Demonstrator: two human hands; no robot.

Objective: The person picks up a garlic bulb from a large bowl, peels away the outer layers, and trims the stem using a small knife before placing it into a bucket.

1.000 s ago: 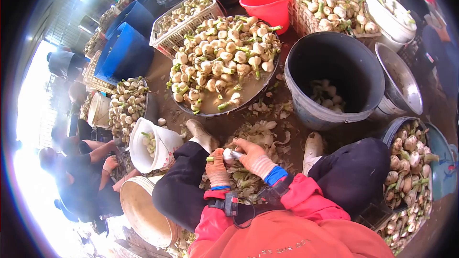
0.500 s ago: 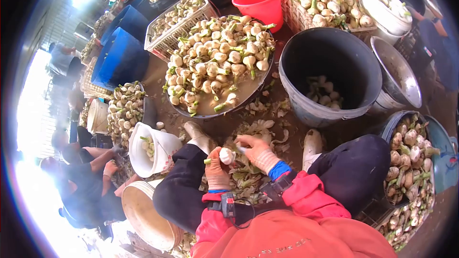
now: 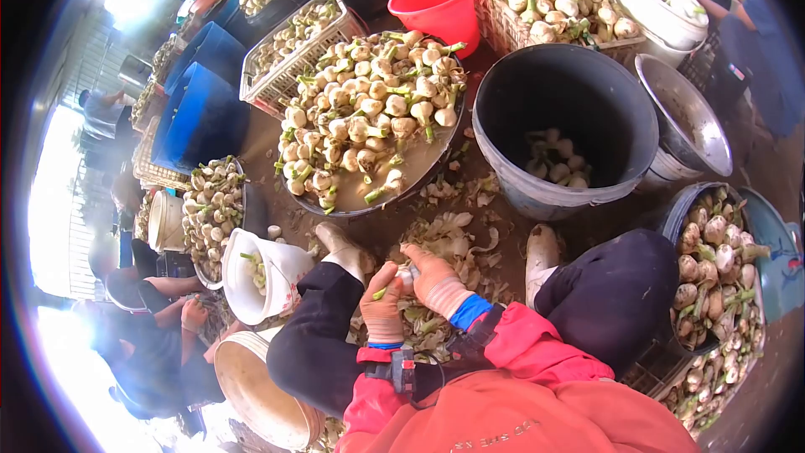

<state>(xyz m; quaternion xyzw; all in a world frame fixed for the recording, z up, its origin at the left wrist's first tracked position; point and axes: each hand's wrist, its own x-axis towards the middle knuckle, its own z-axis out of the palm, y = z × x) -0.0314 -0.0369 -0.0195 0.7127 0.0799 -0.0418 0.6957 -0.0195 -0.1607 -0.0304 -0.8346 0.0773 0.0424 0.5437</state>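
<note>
Between my knees, my left hand is closed around a garlic bulb, whose green stem stub pokes out on the left side. Most of the bulb is covered by fingers. My right hand is closed and pressed against the bulb's right side. A short shiny piece, apparently a small knife, shows at its fingers; the rest is hidden. Both hands wear orange gloves with pale cuffs. Beneath them lies a heap of garlic peelings.
Ahead stands a wide tub of garlic in murky water. A big black bucket holds some cleaned bulbs. A white bucket is left of my knee, a full garlic tub right. Another person's hand is at far left.
My right hand has moved left onto the bulb, which is now mostly covered. The left hand has tilted slightly, and the whole view has shifted a little.
</note>
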